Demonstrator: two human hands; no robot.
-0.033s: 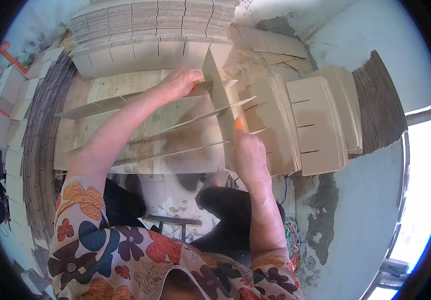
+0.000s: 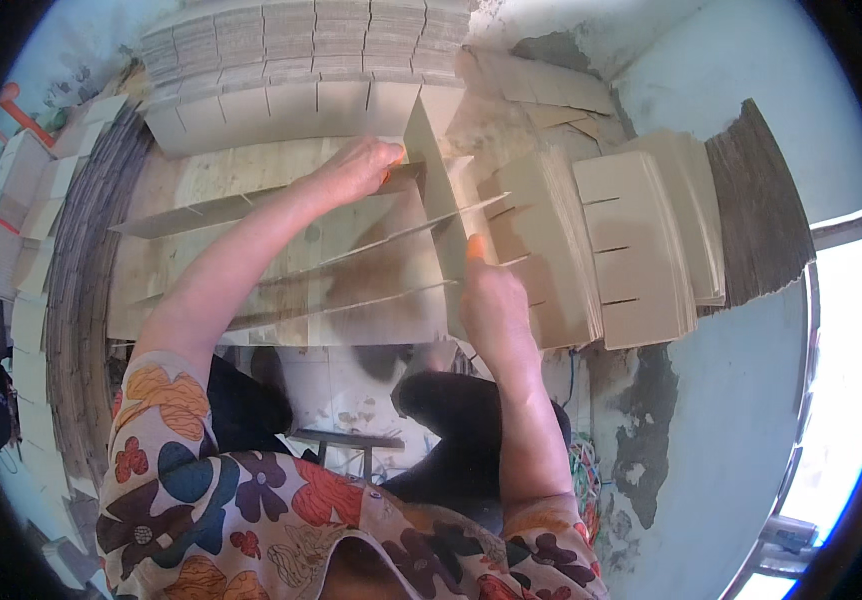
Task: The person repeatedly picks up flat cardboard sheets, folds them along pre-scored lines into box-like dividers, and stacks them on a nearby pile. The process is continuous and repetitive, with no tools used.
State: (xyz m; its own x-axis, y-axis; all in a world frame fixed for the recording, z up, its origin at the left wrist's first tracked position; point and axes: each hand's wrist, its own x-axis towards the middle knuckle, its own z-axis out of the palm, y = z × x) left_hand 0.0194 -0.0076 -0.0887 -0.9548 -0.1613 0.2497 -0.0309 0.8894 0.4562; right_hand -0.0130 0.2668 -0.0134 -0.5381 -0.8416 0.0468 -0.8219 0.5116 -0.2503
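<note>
A slotted cardboard cross strip (image 2: 435,185) stands on edge, running from far to near across several long cardboard strips. Those include a far strip (image 2: 201,214), a middle strip (image 2: 396,233) and a near strip (image 2: 351,303), stretching left to right. My left hand (image 2: 359,166) is closed by the far strip and the cross strip's far half; what its fingertips pinch is partly hidden. Toward the near end, my right hand (image 2: 496,305) is closed on the cross strip, thumb along it. Orange finger covers show on both hands.
Stacked slotted cardboard (image 2: 301,105) lines the far side of the wooden board (image 2: 221,160). To the right lean slotted panels (image 2: 641,250) and a darker stack (image 2: 756,205). A long row of cardboard (image 2: 101,270) borders the left. A metal-legged stool (image 2: 346,440) is below, between my legs.
My right hand and the near end of the cross strip have shifted very slightly left. My left hand holds its place.
</note>
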